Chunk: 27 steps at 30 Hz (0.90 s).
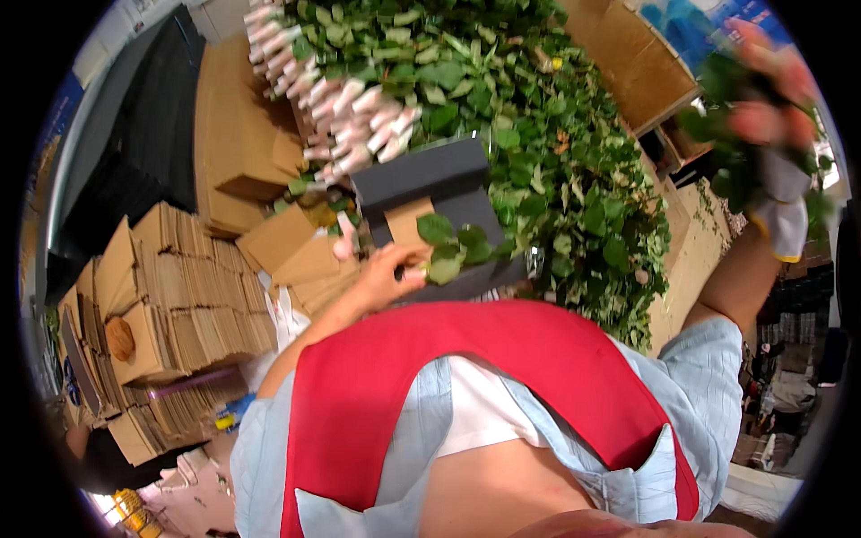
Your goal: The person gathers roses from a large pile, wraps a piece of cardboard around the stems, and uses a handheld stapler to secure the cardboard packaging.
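My left hand [384,280] is closed low in front of my chest, its fingers curled round the pale end of a leafy stem [447,267]. The stem's leaves reach right, over a dark grey box [462,190] with a brown cardboard piece [410,221] in it. Raised far out to the right is my right hand [785,193], in a white glove with a yellow cuff. It grips several coral-pink roses [762,121] with green leaves, smeared by motion; its fingers are partly hidden. A loose pink-and-white piece [344,238] lies left of the box.
A large heap of leafy stems [538,117] fills the bench ahead, with pale pink wrapped ends [354,117] at its left. Stacks of folded cardboard [193,287] stand at my left, beside a tall cardboard sheet [235,117]. A wooden panel [632,67] bounds the far right.
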Motion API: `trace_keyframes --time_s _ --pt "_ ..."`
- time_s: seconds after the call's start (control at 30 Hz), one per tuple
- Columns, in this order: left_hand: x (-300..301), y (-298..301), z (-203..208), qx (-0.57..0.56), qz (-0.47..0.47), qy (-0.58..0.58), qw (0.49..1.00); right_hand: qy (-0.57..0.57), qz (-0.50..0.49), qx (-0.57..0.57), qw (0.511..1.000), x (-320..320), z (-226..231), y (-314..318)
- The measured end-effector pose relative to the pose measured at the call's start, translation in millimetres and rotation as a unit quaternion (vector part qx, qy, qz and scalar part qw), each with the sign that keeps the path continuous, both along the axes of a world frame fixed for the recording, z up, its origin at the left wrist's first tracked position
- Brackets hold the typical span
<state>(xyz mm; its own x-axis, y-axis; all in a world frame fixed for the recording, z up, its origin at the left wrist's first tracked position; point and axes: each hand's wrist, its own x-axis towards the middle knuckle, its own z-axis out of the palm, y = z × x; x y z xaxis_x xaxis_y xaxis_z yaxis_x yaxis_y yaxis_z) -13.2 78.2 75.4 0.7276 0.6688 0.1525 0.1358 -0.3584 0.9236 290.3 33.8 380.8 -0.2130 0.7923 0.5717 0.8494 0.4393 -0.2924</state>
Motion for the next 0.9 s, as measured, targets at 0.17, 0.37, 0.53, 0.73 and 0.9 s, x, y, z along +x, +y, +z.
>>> trace_keyframes --time_s 0.17,0.37,0.53,0.73,0.9 --pt "19.0 7.2 1.7 0.057 -0.036 0.025 0.997 0.086 0.241 -0.163 0.953 -45.4 -154.5 35.0" --pt "4.8 -12.1 -11.8 0.050 0.013 -0.056 0.997 0.044 0.104 -0.433 0.894 -55.7 -212.8 37.5" --pt "3.7 -12.9 -17.9 0.161 0.009 -0.026 0.987 -0.084 0.181 -0.356 0.913 -66.0 -224.4 19.2" --pt "5.1 -14.7 -7.0 0.060 0.014 -0.050 0.997 -0.074 0.176 -0.493 0.849 -56.1 -176.1 53.6" --pt "1.8 -13.2 -1.3 0.038 0.017 0.004 0.999 -0.056 0.066 -0.589 0.803 -68.4 -200.5 52.5"
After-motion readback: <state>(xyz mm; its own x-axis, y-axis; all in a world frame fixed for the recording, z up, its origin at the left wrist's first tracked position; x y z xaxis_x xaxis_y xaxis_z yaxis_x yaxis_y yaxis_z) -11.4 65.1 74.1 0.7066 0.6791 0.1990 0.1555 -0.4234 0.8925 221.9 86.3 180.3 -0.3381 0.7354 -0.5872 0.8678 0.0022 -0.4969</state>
